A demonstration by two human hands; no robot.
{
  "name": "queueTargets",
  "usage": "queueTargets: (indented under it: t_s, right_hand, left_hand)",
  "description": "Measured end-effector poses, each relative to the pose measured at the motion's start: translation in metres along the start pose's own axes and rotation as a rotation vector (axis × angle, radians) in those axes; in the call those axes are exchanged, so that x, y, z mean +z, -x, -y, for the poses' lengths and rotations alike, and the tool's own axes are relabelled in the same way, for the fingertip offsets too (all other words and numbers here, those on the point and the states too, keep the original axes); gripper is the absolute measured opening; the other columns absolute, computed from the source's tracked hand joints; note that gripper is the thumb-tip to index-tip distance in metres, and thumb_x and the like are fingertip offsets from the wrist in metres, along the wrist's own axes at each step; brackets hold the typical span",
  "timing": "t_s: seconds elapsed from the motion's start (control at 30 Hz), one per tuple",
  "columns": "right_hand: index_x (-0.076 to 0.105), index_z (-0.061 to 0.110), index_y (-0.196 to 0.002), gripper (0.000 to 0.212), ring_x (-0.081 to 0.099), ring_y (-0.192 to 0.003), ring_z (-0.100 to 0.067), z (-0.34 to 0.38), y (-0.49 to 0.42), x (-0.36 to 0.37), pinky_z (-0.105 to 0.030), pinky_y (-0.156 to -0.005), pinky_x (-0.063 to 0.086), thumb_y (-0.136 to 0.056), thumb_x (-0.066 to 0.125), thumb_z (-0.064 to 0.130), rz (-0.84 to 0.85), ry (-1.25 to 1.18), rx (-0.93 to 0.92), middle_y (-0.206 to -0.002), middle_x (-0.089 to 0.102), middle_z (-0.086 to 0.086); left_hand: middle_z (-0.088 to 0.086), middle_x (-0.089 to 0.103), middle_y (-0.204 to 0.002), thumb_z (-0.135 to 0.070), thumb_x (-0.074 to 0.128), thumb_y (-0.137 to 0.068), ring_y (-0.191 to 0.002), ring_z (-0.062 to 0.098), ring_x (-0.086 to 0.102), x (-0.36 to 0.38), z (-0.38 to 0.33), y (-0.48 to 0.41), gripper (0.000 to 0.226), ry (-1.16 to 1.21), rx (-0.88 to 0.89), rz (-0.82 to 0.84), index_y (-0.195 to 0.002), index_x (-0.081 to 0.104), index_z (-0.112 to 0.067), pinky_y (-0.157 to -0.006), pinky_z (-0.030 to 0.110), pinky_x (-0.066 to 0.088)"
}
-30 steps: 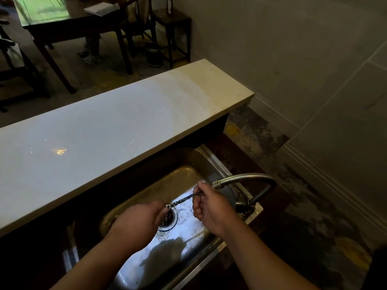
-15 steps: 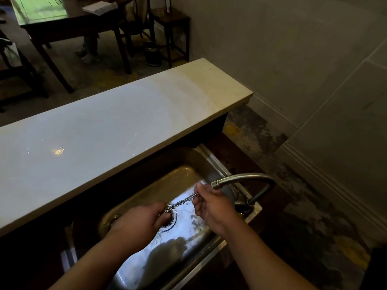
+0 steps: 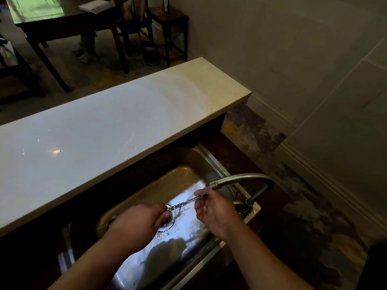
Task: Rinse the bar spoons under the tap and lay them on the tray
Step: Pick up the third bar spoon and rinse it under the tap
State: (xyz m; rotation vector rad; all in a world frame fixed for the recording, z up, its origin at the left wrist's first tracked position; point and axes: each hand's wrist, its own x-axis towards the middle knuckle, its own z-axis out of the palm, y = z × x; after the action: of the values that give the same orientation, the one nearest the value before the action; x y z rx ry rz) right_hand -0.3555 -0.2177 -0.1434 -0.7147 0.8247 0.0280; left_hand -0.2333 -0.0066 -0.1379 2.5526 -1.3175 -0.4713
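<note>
A thin twisted metal bar spoon (image 3: 184, 203) spans the gap between my two hands over the steel sink (image 3: 211, 164). My left hand (image 3: 138, 225) pinches its lower end just above the drain (image 3: 167, 221). My right hand (image 3: 213, 210) grips its upper end right under the spout of the curved tap (image 3: 243, 178). Both ends of the spoon are hidden in my fingers. Water glistens on the sink floor. No tray is in view.
A long white countertop (image 3: 104, 130) runs above and behind the sink. Beyond it stand a dark table (image 3: 62, 24), a small side table (image 3: 169, 19) and a bin (image 3: 148, 52). A pale wall with a skirting board fills the right.
Both hands have stayed over the drain with the spoon; my left hand slid slightly along the stem and the camera tilted a little.
</note>
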Motion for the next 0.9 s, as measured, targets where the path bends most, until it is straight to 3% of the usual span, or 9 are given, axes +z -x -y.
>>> queueTargets:
  t_s: [0.1,0.2,0.27,0.4,0.6,0.77,0.9]
  right_hand:
    - [0.072,0.012,-0.091,0.022,0.059,-0.055,-0.015,-0.004,0.0,0.0,-0.025,-0.052,0.045,-0.103,0.06,0.027,0.047,0.017,-0.062,-0.065,0.064,-0.006]
    - [0.069,0.009,-0.094,0.021,0.058,-0.053,-0.015,-0.004,-0.001,0.005,-0.025,-0.052,0.045,-0.104,0.06,0.025,0.016,0.11,-0.134,-0.063,0.064,-0.006]
    - [0.067,0.007,-0.09,0.022,0.055,-0.047,-0.014,-0.004,-0.003,0.009,-0.023,-0.047,0.044,-0.104,0.059,0.022,-0.053,0.129,-0.157,-0.057,0.06,-0.005]
    - [0.065,0.006,-0.087,0.022,0.051,-0.042,-0.013,-0.008,-0.006,0.012,-0.022,-0.042,0.042,-0.104,0.06,0.02,-0.102,0.148,-0.138,-0.053,0.056,-0.005]
    - [0.068,0.006,-0.095,0.021,0.055,-0.047,-0.014,-0.013,-0.002,0.004,-0.024,-0.045,0.045,-0.1,0.065,0.026,-0.089,0.277,-0.082,-0.065,0.067,-0.01]
    - [0.066,0.007,-0.086,0.024,0.058,-0.045,-0.016,-0.007,-0.001,0.002,-0.024,-0.046,0.045,-0.104,0.056,0.019,-0.148,0.301,-0.053,-0.06,0.068,-0.008]
    - [0.069,0.004,-0.093,0.02,0.061,-0.048,-0.017,0.003,0.004,0.005,-0.024,-0.046,0.047,-0.102,0.057,0.017,-0.128,0.265,-0.071,-0.065,0.07,-0.01]
  left_hand:
    - [-0.013,0.049,-0.06,-0.069,0.03,-0.096,-0.056,0.003,0.045,-0.002,-0.001,-0.002,0.037,0.045,-0.041,0.017,-0.095,0.051,-0.039,-0.05,0.014,0.026]
    - [-0.015,0.053,-0.062,-0.067,0.033,-0.097,-0.058,-0.004,0.048,-0.005,-0.002,-0.003,0.031,0.102,-0.072,0.054,-0.094,0.053,-0.043,-0.052,0.015,0.028]
    - [-0.012,0.055,-0.064,-0.066,0.032,-0.098,-0.06,0.001,0.051,-0.005,-0.003,-0.003,0.03,0.077,-0.054,0.054,-0.091,0.05,-0.044,-0.052,0.019,0.033]
    - [-0.005,0.067,-0.085,-0.064,0.034,-0.098,-0.081,0.019,0.067,-0.001,-0.001,0.002,0.031,-0.02,-0.047,0.022,-0.107,0.047,-0.038,-0.065,0.034,0.052]
    - [-0.003,0.068,-0.086,-0.061,0.041,-0.098,-0.082,0.019,0.065,-0.001,0.002,0.006,0.025,0.05,-0.066,0.047,-0.103,0.05,-0.038,-0.061,0.033,0.039]
    - [-0.008,0.046,-0.064,-0.061,0.041,-0.098,-0.078,0.019,0.064,0.001,-0.007,0.005,0.02,0.078,-0.084,0.07,-0.089,0.039,-0.043,-0.058,0.033,0.033]
    - [-0.009,0.045,-0.062,-0.061,0.039,-0.099,-0.073,0.018,0.06,0.003,-0.008,0.002,0.024,0.081,-0.073,0.052,-0.092,0.043,-0.039,-0.058,0.034,0.036]
